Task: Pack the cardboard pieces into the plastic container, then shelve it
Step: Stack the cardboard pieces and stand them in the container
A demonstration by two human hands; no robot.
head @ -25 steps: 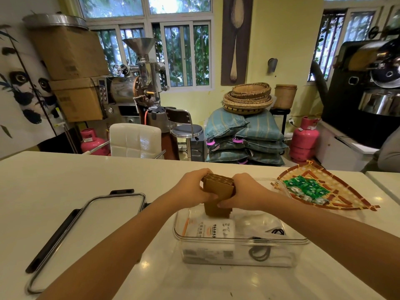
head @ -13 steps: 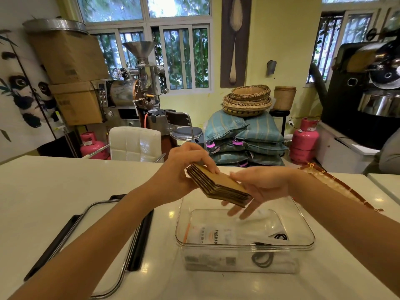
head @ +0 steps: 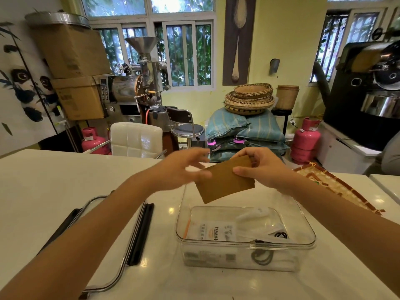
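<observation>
Cardboard pieces (head: 226,180) hovering above plastic container (head: 245,240), right hand (head: 263,167) pinching them; left hand (head: 184,167) blurred, seemingly open. One-handed, stack risks fanning apart.

The cardboard pieces (head: 225,180) are matt brown paperboard with a smooth face. The container (head: 244,239) is clear, glossy plastic. The table (head: 54,180) has a white, glossy, smooth surface that reflects the lights. The lid (head: 121,241) beside it combines a clear panel, a shiny metal frame and black clips.
</observation>
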